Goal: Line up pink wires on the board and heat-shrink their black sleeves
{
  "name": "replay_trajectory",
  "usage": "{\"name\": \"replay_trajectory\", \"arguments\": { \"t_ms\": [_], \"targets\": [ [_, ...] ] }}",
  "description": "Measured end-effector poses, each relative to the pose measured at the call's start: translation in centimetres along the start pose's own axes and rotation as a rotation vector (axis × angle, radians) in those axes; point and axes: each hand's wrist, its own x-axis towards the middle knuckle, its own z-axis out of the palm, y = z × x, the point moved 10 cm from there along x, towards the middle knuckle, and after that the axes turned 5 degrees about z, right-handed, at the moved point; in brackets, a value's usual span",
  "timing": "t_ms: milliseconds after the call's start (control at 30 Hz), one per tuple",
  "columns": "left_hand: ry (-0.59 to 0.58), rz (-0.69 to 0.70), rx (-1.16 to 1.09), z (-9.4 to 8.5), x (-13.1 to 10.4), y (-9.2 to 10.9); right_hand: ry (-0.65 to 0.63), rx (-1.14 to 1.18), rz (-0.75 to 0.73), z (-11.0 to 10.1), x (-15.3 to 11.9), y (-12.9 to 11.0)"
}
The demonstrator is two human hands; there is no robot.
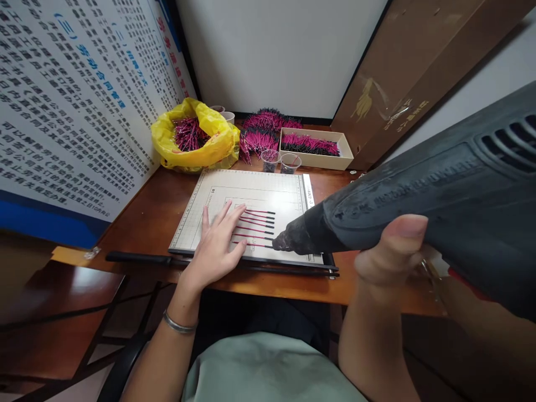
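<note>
Heat gun (419, 173) grasped in the right hand's (391, 251) grip aims at wires (270, 226) on the paper cutter (288, 192), beneath the left hand's (215, 245) flat, unclenched grip, this row seemingly unfinished, the heaped bundles (268, 120) behind unclear in status.

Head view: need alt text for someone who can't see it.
A person's right hand grips a dark heat gun, its nozzle close to a row of black-tipped red wires on a gridded board, where the left hand spreads at their other ends. Behind are a yellow bag, a loose pile and an open box of similar wires.
</note>
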Motion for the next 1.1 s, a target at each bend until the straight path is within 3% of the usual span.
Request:
{"name": "replay_trajectory", "arguments": {
  "t_ms": [400,533,700,1000,1100],
  "targets": [
    [0.006,0.000,-0.019,-0.2,0.3,0.5,-0.027,-0.075,0.145,-0.5,-0.7,2.1],
    [0.014,0.007,-0.030,-0.3,0.3,0.5,-0.025,-0.055,0.116,-0.4,-0.5,1.3],
    [0.014,0.010,-0.042,-0.3,0.2,0.4,0.042,-0.039,0.120,-1.6,-0.6,2.1],
    [0.012,-0.007,-0.067,-0.2,0.2,0.4,-0.055,0.000,0.122,-1.3,-1.5,2.5],
    [0.012,-0.009,-0.062,-0.2,0.2,0.4,-0.024,0.015,0.111,-1.5,-1.7,2.5]
  ]
}}
